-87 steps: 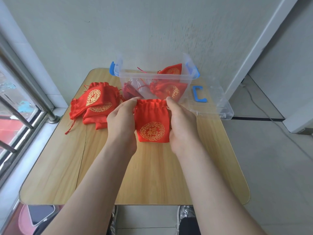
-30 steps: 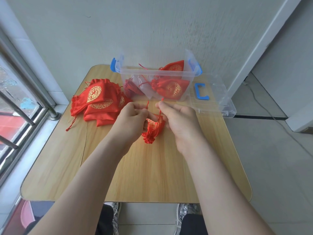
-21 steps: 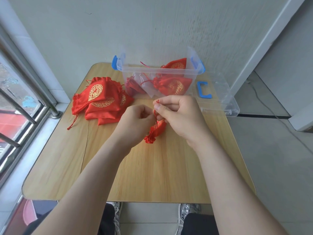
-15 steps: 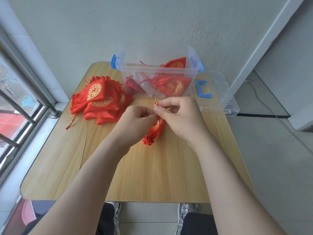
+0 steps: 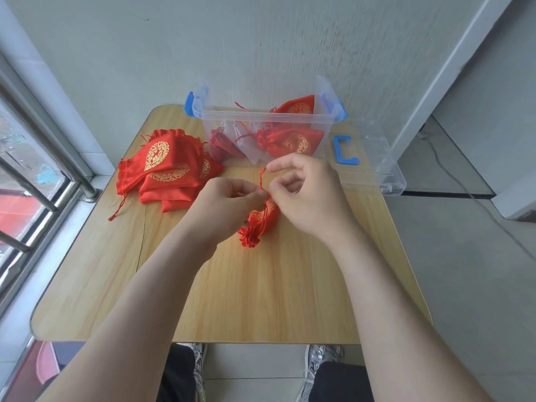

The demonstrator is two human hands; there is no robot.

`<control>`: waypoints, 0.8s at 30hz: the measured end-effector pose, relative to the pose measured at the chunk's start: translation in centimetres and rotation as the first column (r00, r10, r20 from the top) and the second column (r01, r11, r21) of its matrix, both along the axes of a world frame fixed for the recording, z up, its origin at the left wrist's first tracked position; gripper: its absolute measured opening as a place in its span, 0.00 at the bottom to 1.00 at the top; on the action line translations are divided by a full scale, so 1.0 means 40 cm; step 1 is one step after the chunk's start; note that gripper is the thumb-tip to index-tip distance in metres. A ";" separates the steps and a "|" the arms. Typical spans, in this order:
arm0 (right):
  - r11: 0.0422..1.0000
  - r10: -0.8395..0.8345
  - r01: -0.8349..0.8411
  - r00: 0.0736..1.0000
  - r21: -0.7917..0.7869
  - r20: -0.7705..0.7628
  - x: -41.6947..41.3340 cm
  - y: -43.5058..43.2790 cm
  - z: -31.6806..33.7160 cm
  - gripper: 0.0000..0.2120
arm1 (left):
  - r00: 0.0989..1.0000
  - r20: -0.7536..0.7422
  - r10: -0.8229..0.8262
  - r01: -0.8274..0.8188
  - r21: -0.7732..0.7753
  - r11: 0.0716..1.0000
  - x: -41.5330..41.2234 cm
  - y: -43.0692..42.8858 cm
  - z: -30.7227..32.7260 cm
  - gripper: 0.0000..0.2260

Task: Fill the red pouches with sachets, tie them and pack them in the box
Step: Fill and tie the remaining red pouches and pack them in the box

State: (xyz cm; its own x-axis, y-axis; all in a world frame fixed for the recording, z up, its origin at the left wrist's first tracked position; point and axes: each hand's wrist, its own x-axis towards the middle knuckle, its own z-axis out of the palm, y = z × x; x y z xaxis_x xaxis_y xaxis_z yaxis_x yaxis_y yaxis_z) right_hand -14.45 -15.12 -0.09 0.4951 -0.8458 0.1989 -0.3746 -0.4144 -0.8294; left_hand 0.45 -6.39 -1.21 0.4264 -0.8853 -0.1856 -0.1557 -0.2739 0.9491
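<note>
A small red pouch (image 5: 259, 221) with a gold print lies on the wooden table (image 5: 232, 285), its gathered mouth pointing toward me. My left hand (image 5: 229, 207) pinches its red drawstring (image 5: 262, 178) between thumb and fingers. My right hand (image 5: 307, 195) hovers just right of the pouch, its fingers curled around the string; its exact grip is partly hidden. A clear plastic box (image 5: 266, 132) with blue latches stands at the table's far edge with several tied red pouches inside.
A pile of flat red pouches (image 5: 168, 169) lies at the table's left. The clear box lid (image 5: 371, 158) with a blue latch rests right of the box. A wall is behind, window bars to the left, floor to the right.
The pouch that was held open has been drawn closed and laid on the table. Both hands have moved to its drawstring, and my right fingers have spread a little in the last half second.
</note>
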 end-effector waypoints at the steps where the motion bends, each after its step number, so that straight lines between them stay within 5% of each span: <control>1: 0.998 0.041 -0.044 0.998 -0.052 -0.053 0.001 0.006 0.002 0.13 | 1.000 0.005 0.019 -0.019 0.003 1.000 0.000 -0.002 -0.001 0.06; 4: 0.975 0.119 -0.149 0.977 -0.165 -0.178 0.004 0.017 -0.001 0.15 | 0.999 0.027 0.042 -0.042 0.004 0.999 0.000 -0.005 -0.001 0.07; 13: 0.944 0.087 -0.128 0.985 -0.304 -0.147 0.004 0.011 -0.011 0.09 | 0.985 -0.166 0.041 -0.038 0.023 0.999 0.012 -0.006 -0.005 0.07; 21: 0.917 0.055 -0.170 0.949 -0.360 -0.309 -0.012 0.018 -0.017 0.09 | 0.983 -0.177 -0.054 0.065 0.059 0.996 0.000 -0.009 -0.006 0.10; 24: 0.934 0.016 -0.142 0.934 -0.328 -0.358 -0.020 0.018 -0.015 0.09 | 0.999 -0.035 0.008 -0.006 0.046 0.999 -0.010 0.004 0.004 0.18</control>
